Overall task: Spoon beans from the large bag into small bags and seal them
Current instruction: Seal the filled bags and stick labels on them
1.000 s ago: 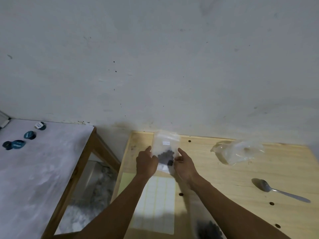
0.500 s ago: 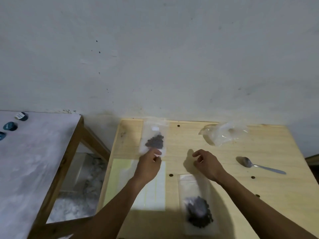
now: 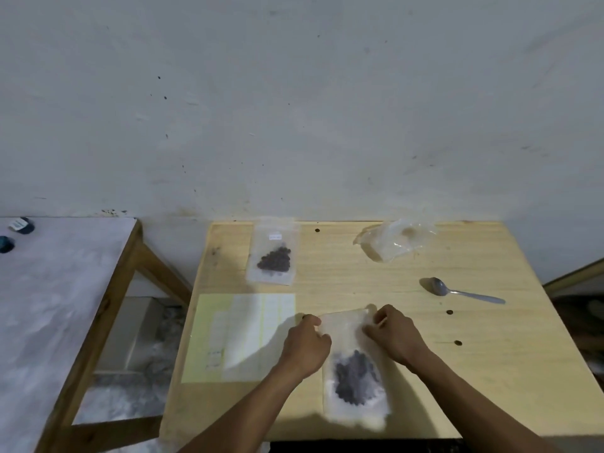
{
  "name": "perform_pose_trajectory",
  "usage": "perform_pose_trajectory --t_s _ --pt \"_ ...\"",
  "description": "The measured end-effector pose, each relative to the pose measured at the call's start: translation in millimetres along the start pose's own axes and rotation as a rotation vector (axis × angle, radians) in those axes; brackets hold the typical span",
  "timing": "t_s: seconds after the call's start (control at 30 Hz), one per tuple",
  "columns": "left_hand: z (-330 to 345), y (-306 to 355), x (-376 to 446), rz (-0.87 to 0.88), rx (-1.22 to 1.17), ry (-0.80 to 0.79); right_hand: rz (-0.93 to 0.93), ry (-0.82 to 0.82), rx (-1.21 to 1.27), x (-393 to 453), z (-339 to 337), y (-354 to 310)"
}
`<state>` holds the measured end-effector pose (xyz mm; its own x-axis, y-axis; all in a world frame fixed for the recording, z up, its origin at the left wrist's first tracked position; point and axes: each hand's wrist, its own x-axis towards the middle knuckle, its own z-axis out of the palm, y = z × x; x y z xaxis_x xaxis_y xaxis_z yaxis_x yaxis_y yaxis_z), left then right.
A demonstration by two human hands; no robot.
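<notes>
A small clear bag of dark beans lies near the front edge of the wooden table. My left hand pinches its top left corner and my right hand pinches its top right edge. A second small bag of beans, with a white label, lies flat at the back left of the table. The crumpled large clear bag lies at the back right and looks almost empty. A metal spoon lies to the right, bowl pointing left.
A yellow sheet of white sticker labels lies on the table's left side. A grey-topped side table with dark blue caps stands to the left across a gap. A bare wall rises behind both tables.
My left hand let go of the labelled bag at the back left and came to the near bag. My right hand also moved onto the near bag's top edge.
</notes>
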<state>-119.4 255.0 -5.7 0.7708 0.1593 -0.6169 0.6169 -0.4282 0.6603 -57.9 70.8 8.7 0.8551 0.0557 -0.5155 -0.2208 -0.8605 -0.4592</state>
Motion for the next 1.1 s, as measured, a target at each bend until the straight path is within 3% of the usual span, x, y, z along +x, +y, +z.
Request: perform_pose_trajectory --t_s 0.07,0.17,0.27,0.43,0.67,0.8,0.87,1.1 --pt "1 1 -5 0.036 -0.029 0.031 -0.011 0.003 0.137 -2 -2 -1" --pt "-1 1 -11 0.064 -0.115 0.117 -0.009 -0.156 0.455 -7 -9 -7" --pt "-7 0 -15 0.05 -0.282 0.176 -0.016 -0.228 0.587 -11 -14 -17" --pt "-28 -10 -27 0.074 -0.554 0.223 -0.094 -0.249 0.633 -12 -4 -46" --pt "-70 -46 -54 0.048 -0.664 0.48 -0.221 -0.454 0.59 -18 31 -104" --pt "-94 -82 -78 0.005 -0.791 0.628 -0.15 -0.554 0.63 -30 60 -140" --pt "-106 -103 -92 -0.04 -0.849 0.714 -0.175 -0.534 0.543 -34 79 -151" --pt "-121 -158 -137 -0.122 -0.901 0.961 -0.549 -0.267 -0.079 -32 147 -167"
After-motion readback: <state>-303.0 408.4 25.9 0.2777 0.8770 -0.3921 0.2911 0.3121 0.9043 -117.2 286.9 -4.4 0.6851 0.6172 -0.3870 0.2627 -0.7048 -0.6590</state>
